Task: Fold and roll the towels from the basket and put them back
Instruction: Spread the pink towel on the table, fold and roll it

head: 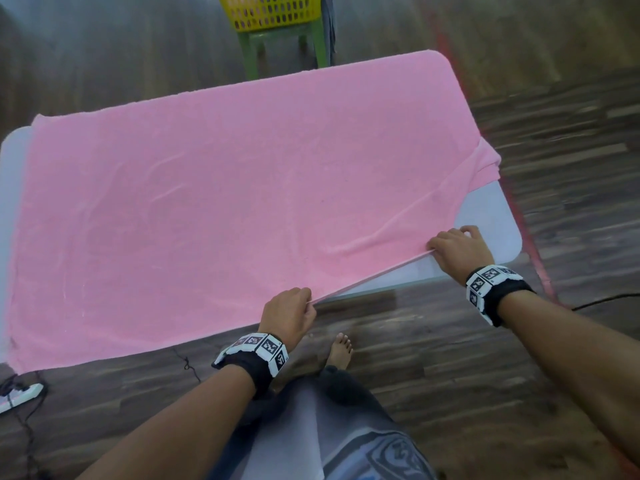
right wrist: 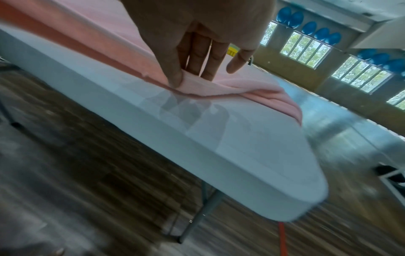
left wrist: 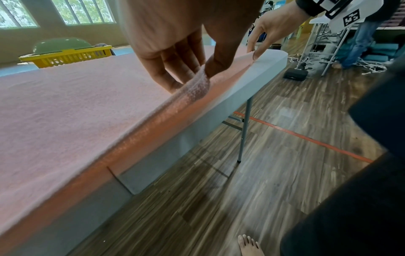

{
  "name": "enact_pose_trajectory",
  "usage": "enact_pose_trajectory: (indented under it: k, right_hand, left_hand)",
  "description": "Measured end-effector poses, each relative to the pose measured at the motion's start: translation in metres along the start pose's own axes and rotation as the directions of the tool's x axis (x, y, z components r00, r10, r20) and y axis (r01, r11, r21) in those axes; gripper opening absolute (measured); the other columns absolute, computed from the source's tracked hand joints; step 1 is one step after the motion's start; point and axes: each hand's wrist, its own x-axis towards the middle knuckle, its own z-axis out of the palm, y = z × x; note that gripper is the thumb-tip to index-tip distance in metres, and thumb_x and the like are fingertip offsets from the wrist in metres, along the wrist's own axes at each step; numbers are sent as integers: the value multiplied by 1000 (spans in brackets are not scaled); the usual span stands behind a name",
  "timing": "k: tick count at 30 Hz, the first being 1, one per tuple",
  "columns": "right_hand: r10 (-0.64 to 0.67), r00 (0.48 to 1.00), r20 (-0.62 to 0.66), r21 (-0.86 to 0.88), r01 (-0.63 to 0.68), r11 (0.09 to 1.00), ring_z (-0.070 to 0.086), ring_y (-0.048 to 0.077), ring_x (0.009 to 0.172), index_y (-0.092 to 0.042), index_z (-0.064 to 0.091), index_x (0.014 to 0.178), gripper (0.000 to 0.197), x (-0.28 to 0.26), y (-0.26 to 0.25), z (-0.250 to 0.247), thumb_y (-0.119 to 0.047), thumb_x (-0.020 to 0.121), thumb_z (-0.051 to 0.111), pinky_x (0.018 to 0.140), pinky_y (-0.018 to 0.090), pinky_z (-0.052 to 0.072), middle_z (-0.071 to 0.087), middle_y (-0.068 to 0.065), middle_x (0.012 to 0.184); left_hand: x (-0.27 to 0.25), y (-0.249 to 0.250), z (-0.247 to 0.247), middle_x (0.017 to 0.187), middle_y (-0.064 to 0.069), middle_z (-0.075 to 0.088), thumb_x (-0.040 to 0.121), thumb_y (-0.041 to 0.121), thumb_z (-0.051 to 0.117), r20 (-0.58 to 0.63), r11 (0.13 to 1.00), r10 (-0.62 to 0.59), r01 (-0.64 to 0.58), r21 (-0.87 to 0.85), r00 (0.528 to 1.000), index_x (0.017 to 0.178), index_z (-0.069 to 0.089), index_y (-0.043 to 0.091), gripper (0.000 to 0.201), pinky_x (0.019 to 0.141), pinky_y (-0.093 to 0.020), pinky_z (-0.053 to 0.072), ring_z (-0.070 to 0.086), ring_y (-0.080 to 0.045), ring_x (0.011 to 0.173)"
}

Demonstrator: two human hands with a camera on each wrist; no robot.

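Towel: a pink towel lies spread flat over most of the white table; its near edge hangs over the table's front, and its right end is bunched into folds at the table's right side.
Left hand: the left hand pinches the towel's near edge between thumb and curled fingers at the table's front edge.
Right hand: the right hand pinches the same edge further right, over bare tabletop; its little finger sticks out free.
Basket: a yellow basket sits on a green stool beyond the table, cut off by the frame's top; its contents are hidden.
Floor: dark wood planks, blurred.
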Motion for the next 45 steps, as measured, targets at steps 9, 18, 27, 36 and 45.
enact_pose_trajectory:
  k: [9, 18, 27, 36, 45]
  right_hand:
    - [241, 962, 132, -259, -201, 945, 59, 20, 100, -25, 67, 96, 17, 3, 63, -30, -19, 86, 54, 103, 43, 12, 65, -3, 97]
    - [452, 867, 209, -310, -379, 872, 61, 20, 93, -22, 67, 93, 19, -29, 98, -47, -11, 81, 57, 94, 38, 25, 65, 0, 101]
    - [557, 818, 144, 12, -564, 826, 56, 43, 92, 0, 56, 100, 25, -69, 97, -31, 7, 76, 58, 76, 46, 46, 55, 24, 101]
    - [679, 732, 55, 203, -674, 710, 60, 44, 81, -7, 57, 89, 21, -86, 101, -18, 8, 74, 56, 70, 47, 51, 54, 21, 92]
    - [742, 592, 314, 205, -805, 556, 64, 39, 98, -7, 67, 103, 24, -95, 76, 8, -1, 80, 63, 83, 40, 52, 64, 21, 110]
  left_hand:
    - [6, -1, -1, 72, -3, 57, 84, 21, 56, 13, 998, 29, -29, 46, 1000, 74, 47, 17, 14, 54, -32, 34, 43, -26, 61]
    - [0, -12, 5, 71, -2, 57, 83, 21, 58, 24, 997, 48, -50, 50, 999, 76, 51, 14, 12, 54, -35, 42, 51, -29, 63]
    - [-4, -13, 17, 71, 1, 55, 78, 15, 66, 61, 984, 165, -169, 60, 984, 75, 52, 16, 15, 46, -30, 40, 52, -24, 60]
    - [0, -4, 14, 65, 1, 56, 68, 14, 76, 112, 957, 248, -261, 125, 962, 71, 51, 18, 26, 44, -23, 27, 52, -23, 50]
    - [9, -9, 33, 101, 1, 69, 86, 26, 54, 385, 972, 191, -227, 52, 903, 103, 64, 20, 20, 79, -32, 46, 62, -24, 97]
